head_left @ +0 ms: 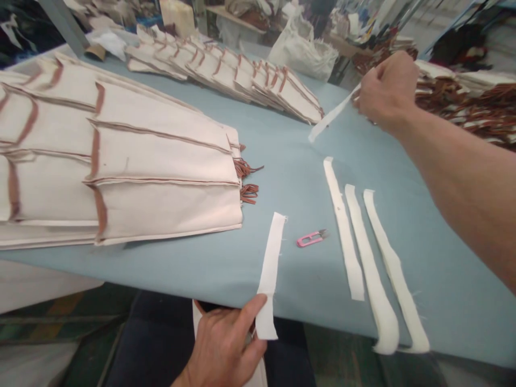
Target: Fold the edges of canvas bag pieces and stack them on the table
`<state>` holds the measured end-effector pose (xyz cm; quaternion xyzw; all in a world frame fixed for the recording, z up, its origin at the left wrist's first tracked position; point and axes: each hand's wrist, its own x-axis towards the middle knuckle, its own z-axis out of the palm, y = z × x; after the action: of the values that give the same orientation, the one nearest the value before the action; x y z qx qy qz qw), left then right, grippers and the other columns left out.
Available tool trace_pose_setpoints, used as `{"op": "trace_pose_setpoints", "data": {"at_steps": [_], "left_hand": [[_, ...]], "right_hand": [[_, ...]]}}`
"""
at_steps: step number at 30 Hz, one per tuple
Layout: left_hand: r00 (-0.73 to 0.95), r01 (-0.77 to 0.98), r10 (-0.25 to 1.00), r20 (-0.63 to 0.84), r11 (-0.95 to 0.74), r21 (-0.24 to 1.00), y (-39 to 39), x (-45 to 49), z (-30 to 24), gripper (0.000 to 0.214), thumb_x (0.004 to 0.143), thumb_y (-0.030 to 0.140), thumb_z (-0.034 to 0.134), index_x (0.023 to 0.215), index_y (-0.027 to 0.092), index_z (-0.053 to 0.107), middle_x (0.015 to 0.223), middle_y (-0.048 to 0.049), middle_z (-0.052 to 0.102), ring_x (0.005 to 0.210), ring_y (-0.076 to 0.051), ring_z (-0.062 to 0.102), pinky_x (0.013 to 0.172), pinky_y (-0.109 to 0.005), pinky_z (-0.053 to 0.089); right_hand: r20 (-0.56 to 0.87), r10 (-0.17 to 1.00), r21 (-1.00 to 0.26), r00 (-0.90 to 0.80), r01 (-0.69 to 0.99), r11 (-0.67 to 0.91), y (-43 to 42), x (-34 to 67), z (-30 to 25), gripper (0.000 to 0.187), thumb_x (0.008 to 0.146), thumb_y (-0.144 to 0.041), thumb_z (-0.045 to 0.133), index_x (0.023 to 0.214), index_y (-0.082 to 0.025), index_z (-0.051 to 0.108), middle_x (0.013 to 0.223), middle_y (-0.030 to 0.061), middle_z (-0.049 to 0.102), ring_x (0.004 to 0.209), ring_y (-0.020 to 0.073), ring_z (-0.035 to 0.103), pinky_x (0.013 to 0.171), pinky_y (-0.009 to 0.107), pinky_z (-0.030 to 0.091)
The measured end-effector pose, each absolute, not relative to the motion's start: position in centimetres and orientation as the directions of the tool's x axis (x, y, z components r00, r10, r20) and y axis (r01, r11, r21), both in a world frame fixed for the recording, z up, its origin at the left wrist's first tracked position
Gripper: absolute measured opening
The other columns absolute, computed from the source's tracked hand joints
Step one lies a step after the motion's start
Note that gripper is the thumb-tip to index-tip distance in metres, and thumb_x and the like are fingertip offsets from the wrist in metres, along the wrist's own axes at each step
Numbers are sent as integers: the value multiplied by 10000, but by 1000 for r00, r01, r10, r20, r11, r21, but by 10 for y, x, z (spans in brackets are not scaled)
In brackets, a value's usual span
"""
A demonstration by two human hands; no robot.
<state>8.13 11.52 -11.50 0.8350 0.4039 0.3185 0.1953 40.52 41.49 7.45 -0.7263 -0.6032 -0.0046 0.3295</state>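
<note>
At the table's front edge my left hand is closed, its thumb pressing on a white fabric strip that lies partly on the table and hangs over the edge. Farther back on the right, my right hand pinches one end of another narrow white strip, whose other end slants down toward the table. Between the hands lies a pair of pink thread snips. Right of the snips, three cream fabric strips lie side by side, two with their near ends at the table edge.
Overlapping cream fabric pieces with brown trim cover the table's left side. A second row of such pieces lies along the back. A white sack stands behind. Bundles of cream and brown material are piled at the right.
</note>
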Motion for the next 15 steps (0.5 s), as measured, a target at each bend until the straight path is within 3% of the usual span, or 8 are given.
{"op": "trace_pose_setpoints", "data": {"at_steps": [3, 5, 10, 12, 15], "left_hand": [[459, 541, 823, 334, -557, 629, 115, 82, -111, 499, 809, 139, 536, 1302, 206, 581, 656, 51, 752, 521, -189, 719, 522, -290, 514], [473, 524, 837, 274, -518, 677, 117, 80, -109, 531, 845, 154, 541, 1375, 178, 555, 615, 62, 726, 537, -173, 718, 512, -259, 484], [437, 500, 882, 179, -404, 766, 117, 68, -107, 588, 955, 292, 552, 1499, 100, 438, 532, 94, 623, 488, -132, 640, 506, -216, 411], [363, 505, 911, 193, -367, 781, 109, 61, -106, 501, 970, 357, 568, 1415, 133, 525, 535, 95, 605, 488, -129, 616, 531, -219, 405], [257, 495, 940, 224, -327, 805, 89, 48, -100, 278, 981, 400, 559, 1107, 176, 662, 555, 67, 593, 505, -130, 580, 554, -232, 379]], "right_hand": [[390, 862, -549, 324, 834, -65, 390, 386, 88, 355, 983, -161, 381, 683, -110, 564, 889, 231, 723, 708, 190, 694, 675, 395, 526], [357, 877, -619, 322, 785, -36, 367, 368, 94, 359, 988, -127, 372, 673, -125, 542, 901, 184, 742, 663, 125, 676, 629, 304, 516], [223, 933, -824, 284, 566, 25, 288, 316, 112, 330, 1006, -106, 398, 710, -160, 532, 881, 109, 760, 650, 118, 701, 502, 196, 482], [161, 957, -884, 240, 467, 31, 253, 295, 121, 322, 991, -106, 416, 700, -166, 542, 847, 100, 765, 624, 121, 704, 450, 174, 474], [50, 990, -972, 130, 234, 18, 202, 266, 134, 292, 961, -148, 482, 685, -163, 574, 820, 110, 773, 630, 136, 721, 437, 165, 506]]}}
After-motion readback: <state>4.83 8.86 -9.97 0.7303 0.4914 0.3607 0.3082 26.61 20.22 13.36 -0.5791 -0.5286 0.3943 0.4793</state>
